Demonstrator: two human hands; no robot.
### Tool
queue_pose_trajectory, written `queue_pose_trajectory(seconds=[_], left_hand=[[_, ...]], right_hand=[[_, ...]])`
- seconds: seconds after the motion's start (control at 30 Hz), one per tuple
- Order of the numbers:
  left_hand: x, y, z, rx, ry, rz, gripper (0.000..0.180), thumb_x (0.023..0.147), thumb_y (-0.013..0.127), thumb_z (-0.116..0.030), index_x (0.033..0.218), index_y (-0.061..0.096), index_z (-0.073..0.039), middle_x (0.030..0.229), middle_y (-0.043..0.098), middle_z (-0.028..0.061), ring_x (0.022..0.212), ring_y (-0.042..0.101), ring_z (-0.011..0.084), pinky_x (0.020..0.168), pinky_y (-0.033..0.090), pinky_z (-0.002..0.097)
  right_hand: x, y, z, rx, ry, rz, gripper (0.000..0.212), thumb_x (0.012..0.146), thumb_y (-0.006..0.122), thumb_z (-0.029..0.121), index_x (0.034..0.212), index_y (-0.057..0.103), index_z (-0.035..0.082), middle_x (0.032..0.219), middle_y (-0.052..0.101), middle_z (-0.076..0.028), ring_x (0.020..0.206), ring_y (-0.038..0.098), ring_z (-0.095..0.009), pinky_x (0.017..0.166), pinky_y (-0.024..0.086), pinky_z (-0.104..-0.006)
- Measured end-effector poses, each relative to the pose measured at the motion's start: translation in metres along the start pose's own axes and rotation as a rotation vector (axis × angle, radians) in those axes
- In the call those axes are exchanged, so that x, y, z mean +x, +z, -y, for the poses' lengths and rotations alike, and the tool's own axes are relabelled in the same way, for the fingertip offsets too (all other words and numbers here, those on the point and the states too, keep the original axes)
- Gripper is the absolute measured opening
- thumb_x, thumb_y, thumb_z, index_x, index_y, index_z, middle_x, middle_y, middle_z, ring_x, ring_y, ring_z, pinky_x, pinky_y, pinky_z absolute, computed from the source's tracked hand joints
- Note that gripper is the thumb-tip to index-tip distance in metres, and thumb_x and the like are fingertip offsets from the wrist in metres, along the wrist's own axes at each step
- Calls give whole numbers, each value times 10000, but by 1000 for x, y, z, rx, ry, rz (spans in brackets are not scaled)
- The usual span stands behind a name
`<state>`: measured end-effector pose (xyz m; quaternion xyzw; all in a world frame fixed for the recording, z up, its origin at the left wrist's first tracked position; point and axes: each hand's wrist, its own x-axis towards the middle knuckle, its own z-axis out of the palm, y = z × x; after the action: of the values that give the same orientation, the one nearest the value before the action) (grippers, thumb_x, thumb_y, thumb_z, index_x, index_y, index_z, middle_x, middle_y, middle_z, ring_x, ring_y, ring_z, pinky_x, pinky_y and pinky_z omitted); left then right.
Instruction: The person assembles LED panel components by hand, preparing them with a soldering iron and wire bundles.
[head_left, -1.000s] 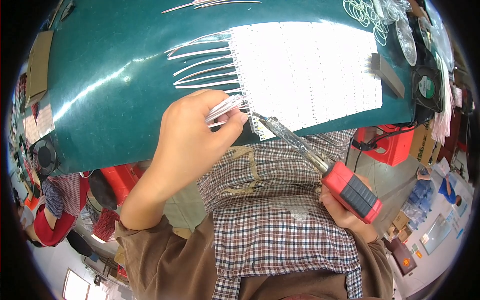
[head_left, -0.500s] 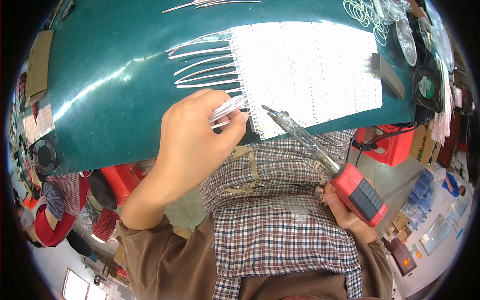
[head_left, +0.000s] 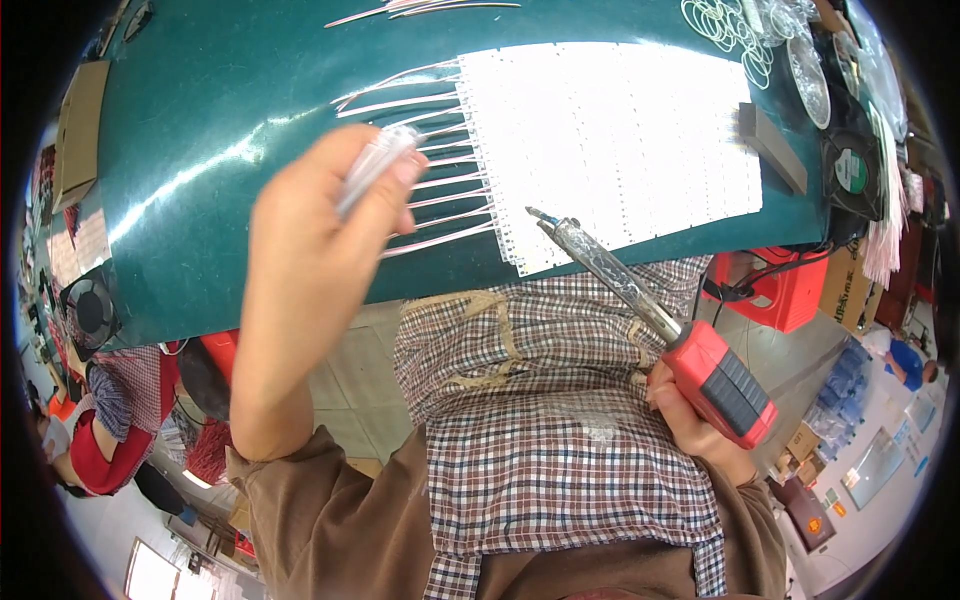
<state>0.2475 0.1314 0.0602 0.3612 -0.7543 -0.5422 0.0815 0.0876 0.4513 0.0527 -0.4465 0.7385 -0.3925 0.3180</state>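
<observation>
My left hand [head_left: 315, 220] is closed around a small bundle of white wires [head_left: 383, 160], held above the left edge of a white board [head_left: 610, 150]. Several thin white and pinkish wires [head_left: 440, 222] stick out leftward from small pads along that edge; my fingers hide part of them. At the lower right, my right hand [head_left: 685, 412] grips a soldering iron [head_left: 718, 385] with a red and black handle. Its metal shaft slants up and left, and its tip is over the board's lower left part. I cannot tell whether the tip touches the board.
A grey bar [head_left: 773, 148] lies across the board's right edge. Beyond it are a black fan [head_left: 850, 172], a dish [head_left: 808, 82] and coiled wire [head_left: 725, 30]. Loose wires [head_left: 420, 8] lie at the table's far edge. Another person's sleeve [head_left: 105, 455] shows at the left.
My left hand has moved left and away from the board's near left corner, carrying the bundle, uncovering wires on the edge there. The soldering iron has barely moved.
</observation>
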Motion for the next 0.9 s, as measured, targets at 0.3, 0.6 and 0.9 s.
queue_pose_trajectory(seconds=[0.3,0.6,0.9], left_hand=[[-1,10,-10,-136,-59,165,68,926,612,-26,957,556,-3,762,596,19,677,563,66,629,433,210],[-1,19,0,-234,-113,228,136,953,566,-100,1003,581,26,756,640,40,709,545,70,699,423,221],[1,19,-3,-194,-187,255,130,946,600,-112,996,617,6,704,648,34,644,547,52,620,414,217]], right_hand=[[0,-3,4,-17,-7,18,210,695,764,38,867,649,1,753,628,-123,586,629,-271,515,502,-338],[1,-5,6,-27,1,32,203,726,759,51,891,655,-8,786,641,-125,608,641,-267,520,507,-340],[-3,-4,6,-4,27,27,198,733,760,53,891,659,-10,790,646,-127,621,652,-272,534,522,-342]])
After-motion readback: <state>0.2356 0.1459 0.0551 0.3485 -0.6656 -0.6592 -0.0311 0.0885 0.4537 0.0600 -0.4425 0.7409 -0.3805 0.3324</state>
